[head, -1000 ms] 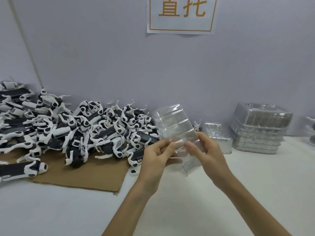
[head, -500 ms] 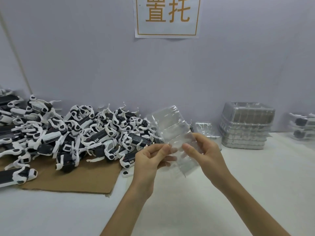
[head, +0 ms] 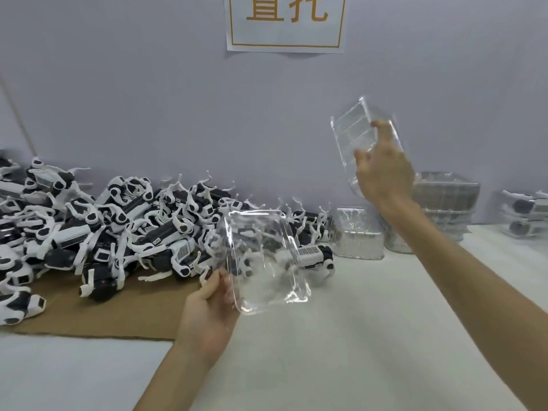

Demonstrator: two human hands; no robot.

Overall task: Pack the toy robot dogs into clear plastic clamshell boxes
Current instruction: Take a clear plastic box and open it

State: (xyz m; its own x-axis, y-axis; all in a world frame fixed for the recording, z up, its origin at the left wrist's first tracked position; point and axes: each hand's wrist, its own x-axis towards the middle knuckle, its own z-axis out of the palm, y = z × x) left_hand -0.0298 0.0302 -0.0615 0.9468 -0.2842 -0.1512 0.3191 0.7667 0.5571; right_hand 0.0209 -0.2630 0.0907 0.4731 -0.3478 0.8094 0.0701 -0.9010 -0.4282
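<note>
Head view: a heap of black-and-white toy robot dogs [head: 118,232] lies tangled on a flat brown cardboard sheet [head: 118,310], which rests on a white table [head: 385,336]. At the heap's right edge one black-and-white dog [head: 314,256] stands on its legs on the bare table.

In front of the heap's right end, the left hand [head: 207,310] grasps a clear smooth plastic shell [head: 264,262] by its lower left corner. The thumb lies on the near face and the other fingers are behind the plastic. The shell is held up off the table, its open hollow towards the camera, and the dogs show through it.

Above and to the right of the heap, the right hand [head: 385,173] is raised in front of the grey wall and grips a clear ribbed plastic shell [head: 355,132] at its lower end. One finger shows through the plastic. This shell stands tilted, well apart from the one in the left hand.

Just right of the heap sits a low stack of clear plastic trays [head: 360,235], and beyond it, partly hidden by the right forearm, a taller stack of clear plastic boxes [head: 444,203]. Farther right are clear boxes with dogs inside [head: 525,215]. High above the heap, a white paper sign with orange characters [head: 284,25] is stuck to the wall.
</note>
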